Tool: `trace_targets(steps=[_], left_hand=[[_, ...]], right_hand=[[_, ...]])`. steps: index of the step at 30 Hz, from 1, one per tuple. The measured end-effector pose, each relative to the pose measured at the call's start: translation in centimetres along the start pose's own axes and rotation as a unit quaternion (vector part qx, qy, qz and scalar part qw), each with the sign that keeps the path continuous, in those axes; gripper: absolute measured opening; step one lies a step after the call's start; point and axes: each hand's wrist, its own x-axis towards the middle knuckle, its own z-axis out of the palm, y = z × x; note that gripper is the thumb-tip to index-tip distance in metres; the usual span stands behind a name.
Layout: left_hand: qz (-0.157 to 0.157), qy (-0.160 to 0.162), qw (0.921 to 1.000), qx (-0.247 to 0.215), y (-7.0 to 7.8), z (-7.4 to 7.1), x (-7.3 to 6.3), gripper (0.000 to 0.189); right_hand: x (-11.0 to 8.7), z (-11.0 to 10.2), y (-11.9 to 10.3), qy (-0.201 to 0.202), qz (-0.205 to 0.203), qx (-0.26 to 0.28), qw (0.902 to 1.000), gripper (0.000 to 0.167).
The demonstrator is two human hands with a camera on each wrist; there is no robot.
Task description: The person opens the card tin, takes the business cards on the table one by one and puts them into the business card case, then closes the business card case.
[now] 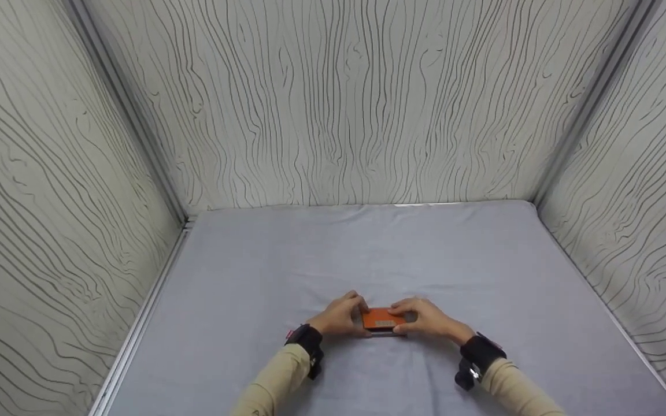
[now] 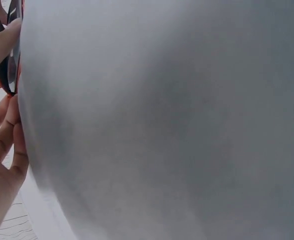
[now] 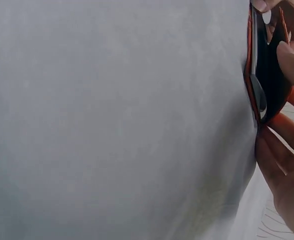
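Observation:
An orange case (image 1: 383, 318) with a pale printed label lies on the cloth between my hands. My left hand (image 1: 341, 315) grips its left end, thumb on the near side and fingers at the far side. At the opposite end my right hand (image 1: 428, 319) holds it the same way. The right wrist view shows the case's dark lining (image 3: 275, 80), its orange flap lifted apart from the base along the near side. Inside along the base sits a grey object with a curved edge (image 3: 259, 95); what it is I cannot tell.
A pale grey cloth (image 1: 362, 248) with light wrinkles covers the table. Wood-grain patterned panels (image 1: 333, 104) rise behind and on both sides. Black straps with cameras (image 1: 307, 341) sit on both wrists, below light sleeves.

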Motion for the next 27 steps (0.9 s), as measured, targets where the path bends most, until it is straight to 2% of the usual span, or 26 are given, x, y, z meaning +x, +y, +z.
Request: trace_targets(steps=[10,20,23,27], left_hand=[[0.001,-0.008,0.9999,0.009,0.6,-0.3,-0.3,0.042],[-0.016,-0.052,0.9984,0.013,1.4,-1.0,-0.5,0.055],[-0.005,-0.043,0.9987,0.024,1.5,-0.9,-0.6,0.062],[0.034,-0.029,0.9964,0.071,1.7,-0.7,-0.7,0.069]], right_hand=[[-0.2,0.5,-0.4,0.008,0.016,-0.018,0.9997,0.041],[-0.3,1.1,-0.6,0.010,0.023,-0.052,0.9983,0.044],[-0.4,1.2,-0.8,0.002,0.029,-0.068,0.9973,0.047],[-0.3,1.2,-1.2,-0.012,0.022,-0.078,0.9966,0.052]])
